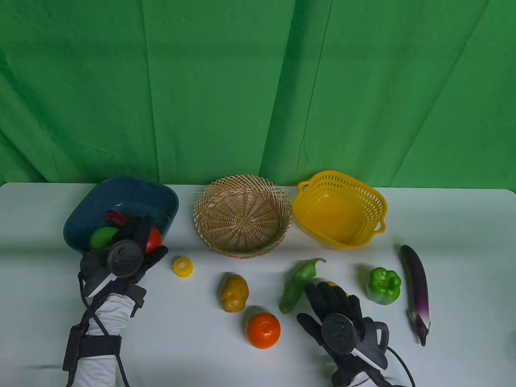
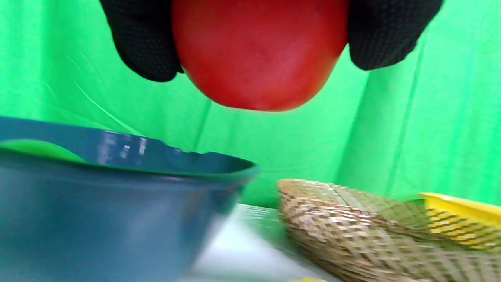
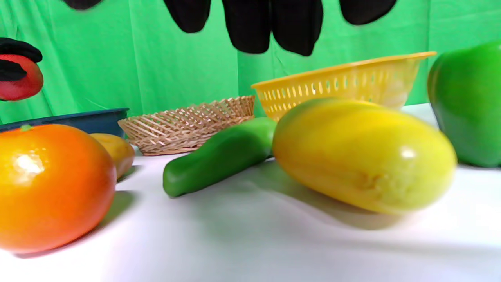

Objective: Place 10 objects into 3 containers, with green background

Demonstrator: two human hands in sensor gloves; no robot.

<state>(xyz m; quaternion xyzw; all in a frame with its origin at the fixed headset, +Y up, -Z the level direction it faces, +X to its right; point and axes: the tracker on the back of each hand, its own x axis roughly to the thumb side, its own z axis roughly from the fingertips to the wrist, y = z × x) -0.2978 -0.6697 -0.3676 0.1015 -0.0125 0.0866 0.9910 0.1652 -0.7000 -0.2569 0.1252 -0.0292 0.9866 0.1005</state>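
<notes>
Two hands work here: the left hand [image 1: 125,252] grips a red tomato [image 2: 258,51] at the blue bin's [image 1: 121,201] near rim, while the right hand [image 1: 336,318], fingers [image 3: 270,23] spread loose, hovers over a yellow mango [image 3: 364,156] lying beside the green chili [image 1: 296,284].

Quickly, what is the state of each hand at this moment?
Left hand: grips a red fruit above the blue bin.
Right hand: open, holds nothing, fingers above a yellow fruit.
</notes>
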